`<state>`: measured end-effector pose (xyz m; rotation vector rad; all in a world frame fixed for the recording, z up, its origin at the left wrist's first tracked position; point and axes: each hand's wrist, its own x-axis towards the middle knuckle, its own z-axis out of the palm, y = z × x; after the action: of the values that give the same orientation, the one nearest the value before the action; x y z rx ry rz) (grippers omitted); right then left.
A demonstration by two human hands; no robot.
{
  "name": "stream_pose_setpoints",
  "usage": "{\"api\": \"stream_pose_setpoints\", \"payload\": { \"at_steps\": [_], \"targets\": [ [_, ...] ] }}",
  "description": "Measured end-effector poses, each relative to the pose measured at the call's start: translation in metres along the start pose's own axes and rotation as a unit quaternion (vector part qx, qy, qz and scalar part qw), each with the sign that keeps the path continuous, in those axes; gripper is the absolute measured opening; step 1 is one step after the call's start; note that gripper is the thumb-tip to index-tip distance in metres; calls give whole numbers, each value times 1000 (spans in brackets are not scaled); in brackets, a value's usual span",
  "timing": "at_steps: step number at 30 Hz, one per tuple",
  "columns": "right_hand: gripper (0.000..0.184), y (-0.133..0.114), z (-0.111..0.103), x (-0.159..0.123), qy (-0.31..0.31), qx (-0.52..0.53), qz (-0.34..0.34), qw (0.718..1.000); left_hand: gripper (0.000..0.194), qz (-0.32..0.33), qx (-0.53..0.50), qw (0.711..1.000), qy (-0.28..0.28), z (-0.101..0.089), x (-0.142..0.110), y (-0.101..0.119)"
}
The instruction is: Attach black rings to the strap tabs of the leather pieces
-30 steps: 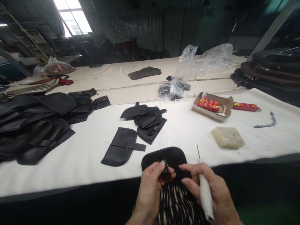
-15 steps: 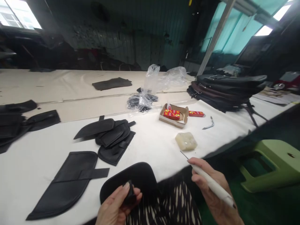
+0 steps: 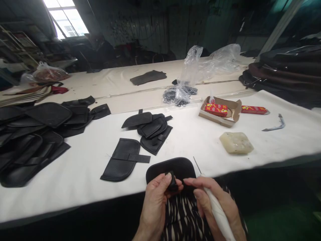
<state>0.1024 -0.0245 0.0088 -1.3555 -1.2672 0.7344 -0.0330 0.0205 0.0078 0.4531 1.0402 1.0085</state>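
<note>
A red packet point(image 3: 216, 110) and a second red carton point(image 3: 254, 110) nearby are showing me yellow markings too small to read.

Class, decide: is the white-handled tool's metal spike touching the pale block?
Apart: the head view shows white cloth between the metal spike and the pale block.

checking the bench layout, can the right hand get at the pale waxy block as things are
Probably yes: the pale waxy block lies on the white cloth ahead of the right hand, with nothing visible between, though that hand holds a white-handled awl.
</note>
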Motion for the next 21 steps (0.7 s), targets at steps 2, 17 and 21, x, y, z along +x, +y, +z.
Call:
{"api": "stream_pose_setpoints", "payload": {
  "at_steps": [2,17,21],
  "targets": [
    [17,0,6,2,-7,-4,-10,1000,18,-1,-1,1000,-11,0,-1,0],
    [12,20,26,7,-37,-92,-221,970,16,5,-19,999,-28,0,-2,-4],
    [11,18,25,10,-31,-88,-232,968,16,12,7,999,-33,1,-2,-4]
  ]
}}
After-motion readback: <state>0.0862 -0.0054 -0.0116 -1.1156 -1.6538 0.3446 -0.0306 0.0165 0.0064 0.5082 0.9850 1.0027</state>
